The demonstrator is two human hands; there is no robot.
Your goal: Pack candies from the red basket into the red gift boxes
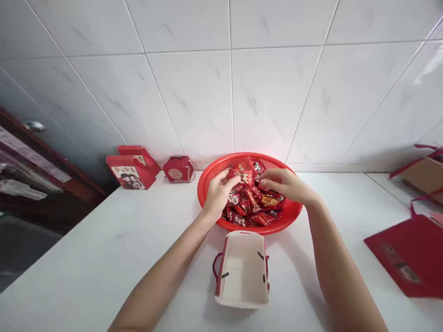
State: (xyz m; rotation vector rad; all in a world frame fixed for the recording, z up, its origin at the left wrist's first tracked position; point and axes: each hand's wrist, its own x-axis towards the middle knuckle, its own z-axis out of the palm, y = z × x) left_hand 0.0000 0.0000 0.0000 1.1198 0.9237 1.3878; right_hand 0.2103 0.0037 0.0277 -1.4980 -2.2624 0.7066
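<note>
A round red plastic basket (294,213) stands against the tiled wall, holding several red-wrapped candies (254,200). Over its left side, my left hand (219,191) pinches a red candy packet (246,173) between thumb and fingers. My right hand (285,182) is at the basket's right side, its bent fingers reaching among the candies; whether they grip one is hidden. In front of the basket lies a small open box (242,276), white inside and red outside, with red cord handles at its sides.
Red printed boxes (133,170) and a small red hexagonal box (178,169) stand by the wall at left. On the right are a red bag (411,258) and an open brown-lined box (425,177). The white counter's left edge (58,242) slants toward the lower left.
</note>
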